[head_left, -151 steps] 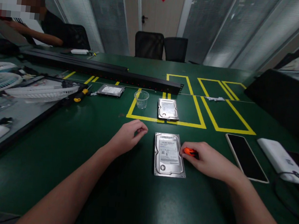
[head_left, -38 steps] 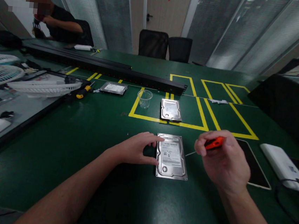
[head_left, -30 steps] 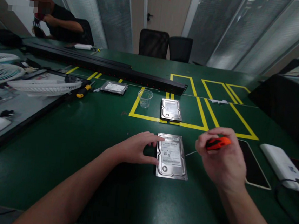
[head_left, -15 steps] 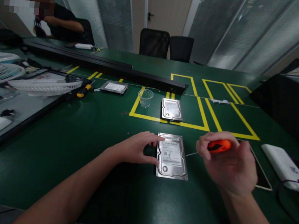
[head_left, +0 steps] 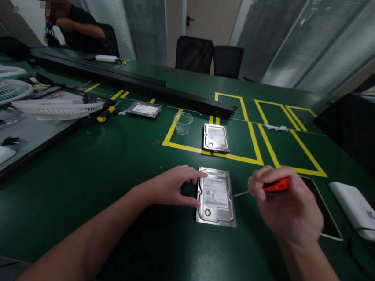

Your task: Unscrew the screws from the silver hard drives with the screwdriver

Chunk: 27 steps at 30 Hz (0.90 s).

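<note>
A silver hard drive with a white label lies flat on the green table in front of me. My left hand steadies it from the left, the index fingertip over its upper part and the thumb against its left edge. In my right hand, the fingers are wrapped round the orange-and-black handle of a screwdriver. Its thin shaft points left, and the tip meets or nearly meets the drive's right side; contact cannot be made out.
Beyond lie a second hard drive, a clear plastic cup and another drive. A yellow-black screwdriver is beside a tray with white fan grilles. A long black bar crosses behind. Right: a white power bank. A person sits far left.
The screwdriver handle has turned slightly in my right hand, whose fingers have shifted a little. My left hand and the hard drive stay in place; the view has moved very slightly.
</note>
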Available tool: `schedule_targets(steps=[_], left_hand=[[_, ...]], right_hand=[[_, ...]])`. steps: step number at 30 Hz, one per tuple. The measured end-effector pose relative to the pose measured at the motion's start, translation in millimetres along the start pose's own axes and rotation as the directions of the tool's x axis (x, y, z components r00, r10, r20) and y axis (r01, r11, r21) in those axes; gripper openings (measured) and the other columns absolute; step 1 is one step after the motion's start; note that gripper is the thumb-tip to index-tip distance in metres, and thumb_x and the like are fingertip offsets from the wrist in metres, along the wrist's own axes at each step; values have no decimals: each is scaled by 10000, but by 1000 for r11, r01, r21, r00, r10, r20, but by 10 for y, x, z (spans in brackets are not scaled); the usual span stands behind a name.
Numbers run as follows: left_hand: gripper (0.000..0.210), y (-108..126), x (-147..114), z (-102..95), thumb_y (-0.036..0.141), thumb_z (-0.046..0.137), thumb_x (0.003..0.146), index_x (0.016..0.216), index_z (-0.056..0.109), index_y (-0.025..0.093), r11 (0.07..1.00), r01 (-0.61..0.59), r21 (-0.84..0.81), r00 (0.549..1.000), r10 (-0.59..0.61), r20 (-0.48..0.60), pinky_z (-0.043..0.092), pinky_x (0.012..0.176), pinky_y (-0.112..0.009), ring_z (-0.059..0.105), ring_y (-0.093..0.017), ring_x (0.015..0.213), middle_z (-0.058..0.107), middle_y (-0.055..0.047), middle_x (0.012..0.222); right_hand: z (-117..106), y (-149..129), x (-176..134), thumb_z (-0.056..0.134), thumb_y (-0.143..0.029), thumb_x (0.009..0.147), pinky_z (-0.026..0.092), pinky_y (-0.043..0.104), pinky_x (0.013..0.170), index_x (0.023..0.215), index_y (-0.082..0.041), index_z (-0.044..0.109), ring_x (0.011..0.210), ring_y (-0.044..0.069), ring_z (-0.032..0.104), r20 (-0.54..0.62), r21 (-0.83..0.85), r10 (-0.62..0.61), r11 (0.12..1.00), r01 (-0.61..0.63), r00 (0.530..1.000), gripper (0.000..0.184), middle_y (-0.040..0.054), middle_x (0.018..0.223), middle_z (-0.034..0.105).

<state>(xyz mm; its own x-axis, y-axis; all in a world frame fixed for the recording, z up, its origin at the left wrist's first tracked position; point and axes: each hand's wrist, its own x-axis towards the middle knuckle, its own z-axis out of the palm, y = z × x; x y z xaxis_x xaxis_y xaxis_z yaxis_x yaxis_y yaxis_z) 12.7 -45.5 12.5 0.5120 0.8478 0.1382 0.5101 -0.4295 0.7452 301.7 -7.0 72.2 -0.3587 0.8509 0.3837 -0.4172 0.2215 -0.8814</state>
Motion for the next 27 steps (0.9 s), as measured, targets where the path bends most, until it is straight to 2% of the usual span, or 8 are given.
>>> schedule_targets(steps=[3, 5, 8, 12, 16, 20, 24, 27], left_hand=[[802, -2, 0, 5, 490, 891, 853, 1538, 551, 250, 1000, -5, 4, 1000, 5, -4, 494, 939, -415, 616, -260, 1046, 667, -77, 1147], [806, 1, 1, 6, 486, 893, 852, 1542, 547, 255, 1000, -1, 7, 1000, 1, -3, 492, 927, -411, 615, -259, 1038, 667, -74, 1138], [810, 8, 4, 7, 487, 889, 857, 1551, 538, 262, 1000, 1, 6, 1000, -1, -1, 490, 922, -407, 613, -259, 1042, 667, -78, 1154], [809, 17, 7, 6, 493, 891, 853, 1544, 544, 256, 1000, 3, 14, 1000, -3, -1, 487, 926, -409, 612, -259, 1042, 666, -76, 1144], [820, 16, 4, 3, 494, 897, 847, 1550, 540, 266, 1000, 14, 10, 1000, -14, 2, 486, 928, -406, 611, -259, 1052, 666, -76, 1156], [817, 4, -2, 1, 497, 895, 848, 1547, 540, 265, 1000, 15, 11, 1000, -16, 7, 484, 922, -402, 610, -257, 1047, 663, -72, 1158], [816, -1, -4, 3, 498, 890, 854, 1551, 533, 268, 1000, 18, 13, 1000, -19, 10, 485, 916, -404, 611, -257, 1041, 661, -70, 1156], [809, 4, -1, 3, 495, 891, 853, 1545, 539, 269, 1000, 20, 10, 1000, -20, 5, 486, 916, -405, 611, -257, 1040, 663, -71, 1157]], right_hand=[[1, -11, 0, 655, -325, 989, 471, 349, 641, 918, -220, 700, 698, 192, 635, 7, -13, 5, 1000, -5, 1000, 135, 53, 872, 693], [7, -13, -8, 704, -293, 971, 447, 316, 580, 955, -251, 667, 641, 170, 621, 17, 2, 21, 1000, -21, 1000, 59, 36, 917, 720], [12, 0, -17, 646, -381, 1014, 381, 294, 533, 1036, -248, 693, 577, 144, 529, 17, 9, 19, 1000, -19, 1000, 143, 42, 869, 715], [0, 8, -4, 514, -411, 1043, 441, 352, 644, 952, -180, 755, 664, 178, 560, 14, -5, 7, 1000, -7, 1000, 346, 78, 825, 681], [-9, -12, -4, 635, -316, 998, 469, 350, 645, 919, -216, 706, 697, 187, 633, 8, -18, 9, 1000, -9, 1000, 146, 54, 906, 691], [-10, -9, -25, 689, -281, 989, 380, 294, 530, 976, -256, 685, 580, 133, 536, 3, -7, 4, 1000, -4, 1000, 29, 18, 892, 682], [-26, 2, -27, 515, -451, 1061, 411, 334, 582, 987, -191, 767, 645, 167, 532, 27, -7, -11, 1000, 11, 1000, 370, 66, 831, 642], [-31, -17, -18, 493, -380, 1052, 458, 357, 650, 948, -169, 774, 705, 188, 583, 40, -8, 13, 1000, -13, 999, 366, 86, 860, 652]])
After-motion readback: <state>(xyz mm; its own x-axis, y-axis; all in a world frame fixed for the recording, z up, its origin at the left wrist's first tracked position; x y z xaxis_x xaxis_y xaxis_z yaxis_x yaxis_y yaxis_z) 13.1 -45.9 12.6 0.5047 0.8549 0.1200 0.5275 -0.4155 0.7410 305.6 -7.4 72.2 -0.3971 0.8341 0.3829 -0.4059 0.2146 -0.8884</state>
